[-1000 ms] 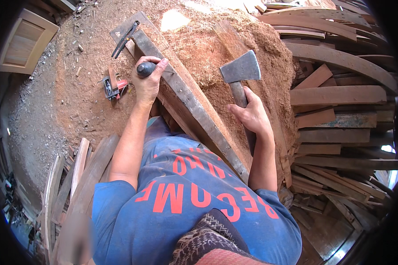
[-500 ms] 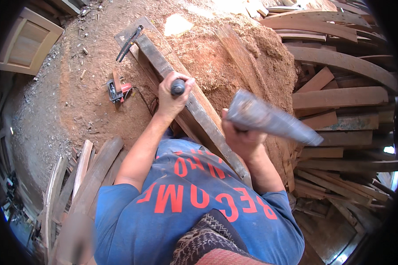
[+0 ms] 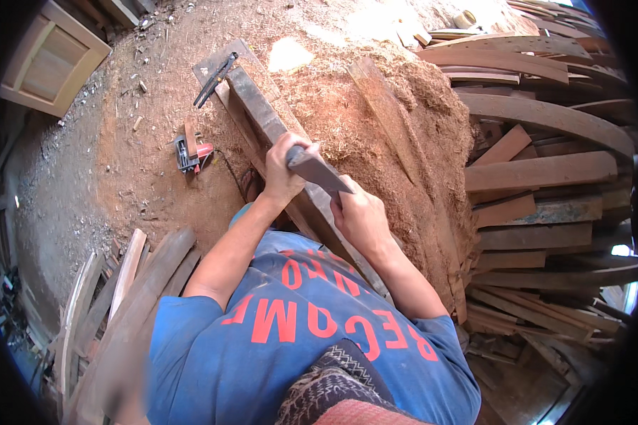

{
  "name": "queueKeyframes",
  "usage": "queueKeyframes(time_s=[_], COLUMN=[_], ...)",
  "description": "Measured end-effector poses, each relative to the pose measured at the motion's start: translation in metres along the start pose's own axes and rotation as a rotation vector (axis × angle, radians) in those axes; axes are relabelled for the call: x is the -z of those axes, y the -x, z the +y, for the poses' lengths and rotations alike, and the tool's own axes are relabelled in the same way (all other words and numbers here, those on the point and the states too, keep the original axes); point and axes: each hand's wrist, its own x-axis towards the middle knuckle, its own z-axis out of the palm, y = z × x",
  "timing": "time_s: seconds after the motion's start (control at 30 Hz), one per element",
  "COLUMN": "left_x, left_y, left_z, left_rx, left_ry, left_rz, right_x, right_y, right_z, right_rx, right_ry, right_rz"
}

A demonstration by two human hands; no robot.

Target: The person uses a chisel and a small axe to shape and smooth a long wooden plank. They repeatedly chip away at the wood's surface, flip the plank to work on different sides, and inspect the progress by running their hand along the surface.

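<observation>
A long squared wooden beam (image 3: 252,103) runs slantwise in front of me. My left hand (image 3: 283,173) is wrapped round an upright tool over it, likely a chisel; its blade is hidden and its dark handle top barely shows. Closed round a dark wooden mallet-like block (image 3: 322,172) is my right hand (image 3: 364,218). One end of the block meets the top of the tool in my left hand, or lies just over it. Beyond my left hand, a black clamp-like tool (image 3: 216,79) rests across the beam's far end.
A red and grey power tool (image 3: 193,152) with a cord lies on the ground left of the beam. Sawdust (image 3: 432,120) is heaped to the right, beside stacked timber (image 3: 542,172). More planks (image 3: 131,297) lean at lower left. A panelled wooden door (image 3: 53,60) stands far left.
My right hand has swung the block leftward and inward, from out at the right onto the tool in my left hand. The left hand keeps its hold on the beam.
</observation>
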Motion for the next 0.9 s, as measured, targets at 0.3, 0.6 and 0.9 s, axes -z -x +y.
queueKeyframes(time_s=[0.3,0.6,0.9], left_x=[0.046,0.080,0.120], left_y=[0.043,0.058,0.060], left_z=[-0.019,-0.055,-0.137], left_rx=[0.140,0.542,0.673], left_ry=[0.058,0.677,1.113], left_rz=[0.096,0.208,0.323], right_x=[-0.003,-0.026,-0.044], right_y=[0.022,0.042,0.045], right_z=[0.045,0.067,0.071], right_rx=[-0.449,-0.562,-0.533], right_ry=[-0.177,-0.412,-0.455], right_rz=[-0.147,-0.238,-0.315])
